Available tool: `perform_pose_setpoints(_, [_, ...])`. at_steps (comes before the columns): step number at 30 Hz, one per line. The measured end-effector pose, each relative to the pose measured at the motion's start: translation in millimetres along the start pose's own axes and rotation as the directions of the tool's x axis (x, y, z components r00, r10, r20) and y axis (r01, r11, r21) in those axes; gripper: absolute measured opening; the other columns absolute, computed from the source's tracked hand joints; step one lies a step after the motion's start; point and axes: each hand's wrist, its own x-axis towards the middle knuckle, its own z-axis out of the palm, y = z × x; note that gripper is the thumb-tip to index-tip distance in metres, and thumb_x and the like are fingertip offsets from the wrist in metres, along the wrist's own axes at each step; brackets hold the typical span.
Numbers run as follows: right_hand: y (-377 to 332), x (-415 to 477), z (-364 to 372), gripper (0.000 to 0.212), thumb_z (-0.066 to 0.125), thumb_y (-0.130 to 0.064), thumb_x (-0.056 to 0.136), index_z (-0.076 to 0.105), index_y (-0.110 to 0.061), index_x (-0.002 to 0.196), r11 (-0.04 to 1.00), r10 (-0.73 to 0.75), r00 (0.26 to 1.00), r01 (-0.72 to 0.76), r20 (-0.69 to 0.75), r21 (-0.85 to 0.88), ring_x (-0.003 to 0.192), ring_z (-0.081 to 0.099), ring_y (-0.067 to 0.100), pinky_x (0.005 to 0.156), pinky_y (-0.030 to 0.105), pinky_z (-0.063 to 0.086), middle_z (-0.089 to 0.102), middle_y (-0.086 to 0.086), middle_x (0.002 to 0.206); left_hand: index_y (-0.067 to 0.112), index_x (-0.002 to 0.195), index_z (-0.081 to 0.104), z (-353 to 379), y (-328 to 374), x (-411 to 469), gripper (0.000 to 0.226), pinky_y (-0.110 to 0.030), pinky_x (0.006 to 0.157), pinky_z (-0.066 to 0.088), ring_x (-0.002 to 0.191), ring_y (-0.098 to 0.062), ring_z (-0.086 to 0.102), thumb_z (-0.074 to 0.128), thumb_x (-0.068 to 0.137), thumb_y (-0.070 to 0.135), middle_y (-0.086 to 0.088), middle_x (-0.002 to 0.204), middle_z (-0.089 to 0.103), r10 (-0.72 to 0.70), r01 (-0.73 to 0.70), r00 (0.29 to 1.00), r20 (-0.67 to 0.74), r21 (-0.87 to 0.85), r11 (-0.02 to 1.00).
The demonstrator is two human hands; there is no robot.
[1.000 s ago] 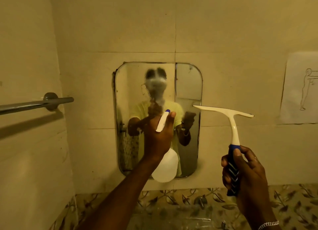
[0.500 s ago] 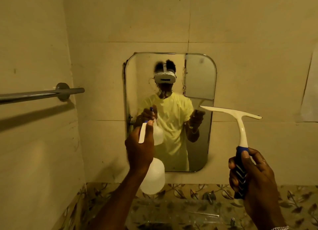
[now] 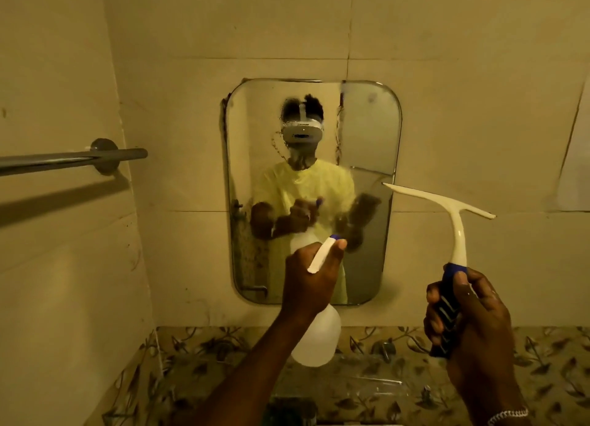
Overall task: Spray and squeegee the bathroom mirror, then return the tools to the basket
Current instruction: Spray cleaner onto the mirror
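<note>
Mirror partly misted, spraying underway: left hand clenched on bottle aimed at it, right hand fisted round squeegee held off glass; wiping, basket return pending

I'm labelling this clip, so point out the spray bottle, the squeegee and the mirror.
spray bottle (image 3: 314, 339), head view, round white body.
squeegee (image 3: 458, 234), head view, cream neck below the blade.
mirror (image 3: 370, 132), head view, upper right glass.

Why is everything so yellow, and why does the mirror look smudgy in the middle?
Head view: dim yellowish light tints the whole scene; the mirror looks hazy and streaked around the reflection; the towel bar casts a dark shadow on the wall below; the wide lens bends the tile lines near the edges.
</note>
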Motion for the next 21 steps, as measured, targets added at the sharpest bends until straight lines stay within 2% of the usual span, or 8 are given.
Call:
perform_pose_setpoints(2, [1.1,-0.2,-1.4,0.018,0.054,-0.036,0.104,0.067,-0.024,0.103,1.0,-0.001,1.0,0.002,-0.006,0.011,0.042,0.048,0.014,0.036,0.024,0.04,0.065,0.004,0.074,0.017,0.081,0.068,2.2,-3.4,-0.7,0.047,-0.018,0.059,0.053,0.064,-0.006,0.067,0.055,0.089,0.062,0.006,0.066,0.064,-0.05,0.05,0.999,0.014,-0.027,0.998])
perform_pose_setpoints(4, [3.7,-0.7,-2.4,0.019,0.055,-0.036,0.105,0.066,-0.021,0.104,1.0,0.002,1.0,-0.002,-0.002,0.014,0.042,0.048,0.015,0.037,0.024,0.04,0.065,0.005,0.074,0.016,0.08,0.067,-2.0,-6.8,-1.7,0.052,-0.016,0.062,0.051,0.066,-0.007,0.067,0.051,0.089,0.065,0.003,0.068,0.066,-0.05,0.051,0.998,0.032,-0.029,0.998])
perform_pose_setpoints(9, [15.9,-4.8,1.4,0.019,0.053,-0.035,0.106,0.064,-0.019,0.105,0.999,0.033,0.999,-0.033,0.001,0.017,0.042,0.048,0.015,0.037,0.024,0.04,0.065,0.005,0.074,0.006,0.083,0.072,-20.3,-20.3,-12.0,0.042,-0.02,0.06,0.051,0.07,-0.016,0.067,0.057,0.099,0.042,-0.011,0.072,0.071,-0.076,0.075,0.996,-0.056,-0.005,0.997])
perform_pose_setpoints(12, [22.8,-7.3,7.7,0.018,0.052,-0.033,0.107,0.063,-0.019,0.105,0.999,0.046,0.999,-0.046,0.01,0.025,0.042,0.049,0.014,0.036,0.025,0.041,0.065,0.005,0.074,0.002,0.084,0.072,-35.3,-29.4,-17.1,0.041,-0.026,0.06,0.052,0.07,-0.019,0.066,0.059,0.099,0.038,-0.017,0.073,0.071,-0.114,0.115,0.99,-0.089,0.012,0.993])
perform_pose_setpoints(14, [26.8,-8.5,11.3,0.018,0.052,-0.032,0.107,0.063,-0.017,0.106,0.998,0.055,0.998,-0.055,0.019,0.042,0.042,0.049,0.014,0.036,0.024,0.041,0.065,0.005,0.074,0.003,0.082,0.072,-45.5,-35.5,-20.5,0.038,-0.026,0.059,0.051,0.069,-0.017,0.067,0.06,0.1,0.035,-0.014,0.071,0.071,-0.125,0.129,0.986,-0.107,0.035,0.991])
perform_pose_setpoints(17, [31.3,-10.8,15.6,0.017,0.053,-0.032,0.107,0.063,-0.018,0.107,0.997,0.062,0.998,-0.063,0.027,0.051,0.042,0.049,0.014,0.037,0.024,0.041,0.066,0.005,0.074,0.012,0.087,0.074,-60.0,-42.7,-26.5,0.029,-0.012,0.057,0.051,0.067,-0.003,0.068,0.062,0.099,0.035,0.002,0.072,0.071,-0.126,0.14,0.979,-0.162,0.074,0.987])
perform_pose_setpoints(19, [33.3,-12.6,17.9,0.016,0.053,-0.032,0.107,0.064,-0.02,0.105,0.996,0.064,0.997,-0.066,0.032,0.067,0.043,0.05,0.014,0.037,0.024,0.042,0.066,0.004,0.074,0.008,0.09,0.076,-67.0,-48.4,-31.4,0.036,-0.01,0.056,0.051,0.067,-0.004,0.069,0.061,0.097,0.04,0.0,0.072,0.072,-0.091,0.114,0.979,-0.183,0.12,0.986])
perform_pose_setpoints(21, [34.0,-13.5,19.8,0.016,0.054,-0.033,0.106,0.064,-0.02,0.104,0.995,0.061,0.998,-0.063,0.035,0.073,0.043,0.05,0.014,0.038,0.023,0.042,0.066,0.004,0.075,0.006,0.085,0.075,-69.5,-56.3,-39.5,0.041,-0.015,0.05,0.05,0.06,-0.01,0.068,0.062,0.097,0.043,-0.002,0.066,0.071,-0.086,0.121,0.978,-0.191,0.176,0.977])
